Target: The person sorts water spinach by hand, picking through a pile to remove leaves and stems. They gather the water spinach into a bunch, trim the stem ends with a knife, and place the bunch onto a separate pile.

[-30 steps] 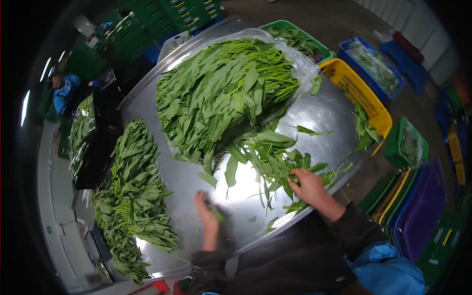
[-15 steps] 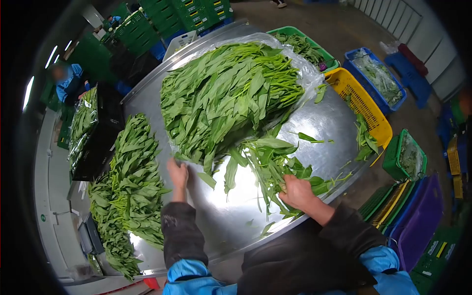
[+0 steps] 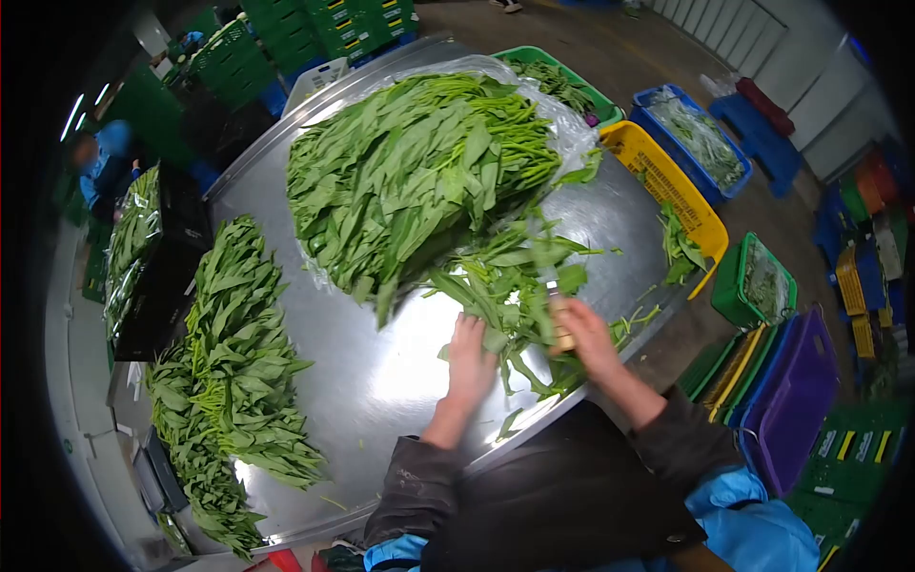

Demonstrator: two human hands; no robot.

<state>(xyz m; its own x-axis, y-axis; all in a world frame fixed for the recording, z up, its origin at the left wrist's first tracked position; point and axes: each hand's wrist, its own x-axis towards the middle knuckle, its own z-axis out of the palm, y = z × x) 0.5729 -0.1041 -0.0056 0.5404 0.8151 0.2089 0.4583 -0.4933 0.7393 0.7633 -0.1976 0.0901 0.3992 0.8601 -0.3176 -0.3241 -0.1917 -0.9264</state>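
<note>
A large heap of long-leaved greens (image 3: 410, 172) lies on clear plastic on the metal table (image 3: 353, 372). Below its right side is a smaller loose pile (image 3: 515, 286). My right hand (image 3: 586, 338) is closed around the light wooden handle of a knife (image 3: 560, 319), whose blurred blade points up over the pile. My left hand (image 3: 472, 362) touches leaves at the pile's lower left edge; its fingers are close together, and what they hold, if anything, is hidden. More greens (image 3: 248, 353) lie in a long row on the table's left side.
A yellow basket (image 3: 681, 181), a blue crate (image 3: 729, 186) and a green crate (image 3: 610, 112) stand beyond the right edge. Stacked crates, one purple (image 3: 791, 400), are at the lower right. A black box (image 3: 167, 257) and a person in blue (image 3: 100, 176) are at the left.
My left hand has moved right, from the bare metal to the small pile. The knife now shows in my right hand. The whole view has shifted slightly.
</note>
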